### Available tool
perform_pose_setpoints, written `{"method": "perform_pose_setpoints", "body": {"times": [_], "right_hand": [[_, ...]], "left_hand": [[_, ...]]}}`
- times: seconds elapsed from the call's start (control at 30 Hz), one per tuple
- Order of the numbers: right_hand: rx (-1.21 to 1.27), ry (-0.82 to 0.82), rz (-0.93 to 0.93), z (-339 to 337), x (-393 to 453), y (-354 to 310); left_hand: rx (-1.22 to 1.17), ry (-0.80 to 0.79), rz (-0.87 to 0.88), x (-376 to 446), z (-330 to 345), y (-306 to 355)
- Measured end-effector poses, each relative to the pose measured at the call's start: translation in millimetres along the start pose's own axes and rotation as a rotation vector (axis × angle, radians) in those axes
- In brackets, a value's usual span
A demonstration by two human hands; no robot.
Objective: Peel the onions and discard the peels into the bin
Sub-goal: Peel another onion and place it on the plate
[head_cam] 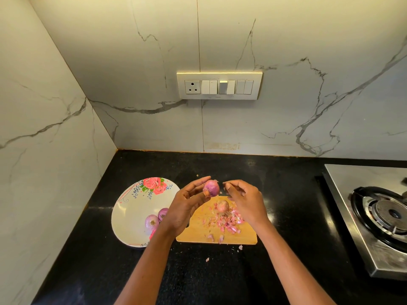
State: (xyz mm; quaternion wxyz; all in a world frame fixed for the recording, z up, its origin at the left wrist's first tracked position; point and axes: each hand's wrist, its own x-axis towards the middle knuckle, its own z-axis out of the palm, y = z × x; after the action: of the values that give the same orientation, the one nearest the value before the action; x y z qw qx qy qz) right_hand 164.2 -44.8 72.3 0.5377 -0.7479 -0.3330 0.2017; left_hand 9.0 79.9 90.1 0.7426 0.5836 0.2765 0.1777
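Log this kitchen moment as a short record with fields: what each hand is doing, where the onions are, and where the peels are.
left hand: holds an onion up above the cutting board
right hand: fingers curled beside that onion, its grip on a peel unclear
onion on board: lies among the peels
plate: holds two onions
stray peels: a few on the counter by the board
bin: not in view

Left hand (pixel 185 208) grips a purple onion (pixel 211 188) above the cutting board (pixel 244 235); right hand (pixel 244 199) hovers beside it, fingers curled. Peels (pixel 229 221) litter the board around another onion (pixel 222 205). Two more sit in the floral plate (pixel 127 208).
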Motion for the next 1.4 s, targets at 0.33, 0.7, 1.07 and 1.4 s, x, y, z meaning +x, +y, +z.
{"method": "perform_pose_setpoints", "body": {"times": [0.33,0.7,1.07,1.4], "right_hand": [[0.078,-0.068,-0.11,2,-4,-19],[0.144,-0.062,-0.046,2,-6,-11],[0.229,-0.043,-0.045,5,-8,-19],[0.208,0.054,0.028,7,-1,-8]], "left_hand": [[0.213,0.047,0.12,-1,2,0],[0.127,0.035,0.082,-6,2,-1],[0.138,0.056,0.1,-4,0,-2],[0.043,0.034,0.06,-4,1,-3]]}}
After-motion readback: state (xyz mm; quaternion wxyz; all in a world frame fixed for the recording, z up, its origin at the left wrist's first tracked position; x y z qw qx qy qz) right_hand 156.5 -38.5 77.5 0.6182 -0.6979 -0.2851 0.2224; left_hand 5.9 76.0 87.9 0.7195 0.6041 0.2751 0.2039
